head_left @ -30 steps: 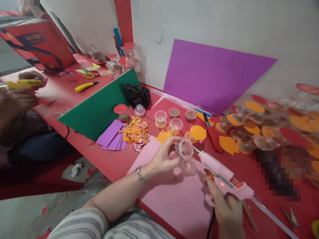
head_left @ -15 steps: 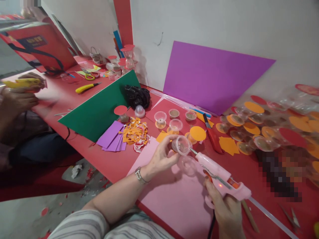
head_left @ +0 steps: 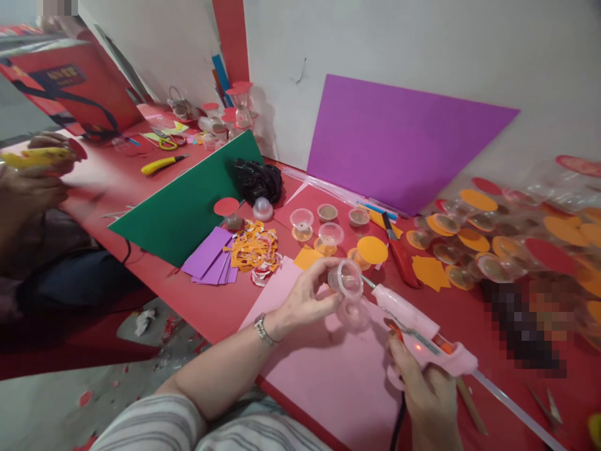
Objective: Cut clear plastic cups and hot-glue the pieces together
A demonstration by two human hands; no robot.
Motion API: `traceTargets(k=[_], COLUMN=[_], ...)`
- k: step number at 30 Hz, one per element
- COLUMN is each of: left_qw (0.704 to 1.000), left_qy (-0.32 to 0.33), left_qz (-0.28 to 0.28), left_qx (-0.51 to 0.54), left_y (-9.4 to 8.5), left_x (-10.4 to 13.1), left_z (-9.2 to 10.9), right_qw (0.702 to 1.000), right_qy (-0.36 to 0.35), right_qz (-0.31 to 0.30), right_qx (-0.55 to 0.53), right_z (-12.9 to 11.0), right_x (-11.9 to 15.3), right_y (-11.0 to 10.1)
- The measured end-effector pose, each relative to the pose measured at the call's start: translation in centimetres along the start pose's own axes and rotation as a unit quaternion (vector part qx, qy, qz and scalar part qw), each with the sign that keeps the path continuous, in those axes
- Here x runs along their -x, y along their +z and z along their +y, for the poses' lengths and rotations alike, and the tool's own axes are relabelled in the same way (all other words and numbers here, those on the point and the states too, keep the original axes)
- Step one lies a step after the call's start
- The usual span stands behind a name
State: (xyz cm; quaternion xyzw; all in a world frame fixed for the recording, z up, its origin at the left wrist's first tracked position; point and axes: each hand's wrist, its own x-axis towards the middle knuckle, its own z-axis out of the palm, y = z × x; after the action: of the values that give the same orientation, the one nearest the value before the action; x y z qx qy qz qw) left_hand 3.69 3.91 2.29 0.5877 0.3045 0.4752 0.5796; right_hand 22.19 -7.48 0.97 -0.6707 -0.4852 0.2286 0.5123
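Observation:
Between thumb and fingers, my left hand (head_left: pixel 312 289) holds a small clear plastic cup (head_left: pixel 348 279), tilted with its round rim facing right. My right hand (head_left: pixel 425 379) is wrapped round the handle of a pink glue gun (head_left: pixel 407 311), whose light glows and whose metal nozzle points at the cup's rim. A long clear glue stick (head_left: pixel 509 404) sticks out of the back of the gun. Under the cup, another clear cup (head_left: pixel 354 312) rests on the pink sheet (head_left: pixel 323 382). Whether the nozzle touches the rim I cannot tell.
Several clear cups (head_left: pixel 302 220) and orange discs (head_left: pixel 372 250) stand behind my hands. A red-handled knife (head_left: pixel 401 254) lies to their right, near many stacked cups with discs (head_left: pixel 498 266). A green board (head_left: pixel 188 207) stands at left. Beyond it, another person's hands (head_left: pixel 32 185) hold a yellow glue gun.
The cup in my left hand has moved slightly right and turned, showing more of its side. The glue gun has shifted a little right and down. The other person's hands have moved slightly left.

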Motion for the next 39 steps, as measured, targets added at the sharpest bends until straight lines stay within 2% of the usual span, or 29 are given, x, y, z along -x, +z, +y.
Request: traceTargets(k=[4, 7, 13, 15, 17, 24, 30, 39], left_qw=[1.0, 1.0, 1.0, 0.998, 0.996, 0.99, 0.99, 0.991], left_qy=[-0.006, 0.012, -0.004, -0.019, -0.031, -0.076, -0.095, -0.086], left_qz=[-0.013, -0.015, 0.009, 0.022, 0.031, 0.036, 0.021, 0.001], left_qx=[-0.003, 0.004, 0.022, 0.049, 0.077, 0.111, 0.104, 0.105], left_y=[0.1, 0.1, 0.2, 0.2, 0.2, 0.3, 0.3, 0.3], left_x=[0.0, 0.0, -0.1, -0.1, -0.1, -0.1, 0.0, 0.1], left_z=[0.2, 0.1, 0.2, 0.4, 0.6, 1.2, 1.6, 1.8], right_qw=[1.0, 1.0, 0.998, 0.99, 0.989, 0.999, 1.0, 1.0], right_qy=[0.013, 0.013, -0.061, -0.125, -0.126, -0.035, -0.023, 0.007], right_qz=[0.019, 0.02, -0.022, -0.051, -0.061, -0.007, -0.005, 0.003], right_qx=[-0.005, -0.011, 0.012, 0.048, 0.05, 0.0, -0.001, -0.02], right_z=[-1.1, -1.3, 1.3, 2.2, 2.4, 0.6, 0.4, -0.6], right_x=[-0.2, -0.1, -0.9, -1.2, -1.1, 0.1, -0.1, -0.4], right_y=[0.3, 0.5, -0.7, -1.2, -1.3, 0.0, 0.2, 0.4])
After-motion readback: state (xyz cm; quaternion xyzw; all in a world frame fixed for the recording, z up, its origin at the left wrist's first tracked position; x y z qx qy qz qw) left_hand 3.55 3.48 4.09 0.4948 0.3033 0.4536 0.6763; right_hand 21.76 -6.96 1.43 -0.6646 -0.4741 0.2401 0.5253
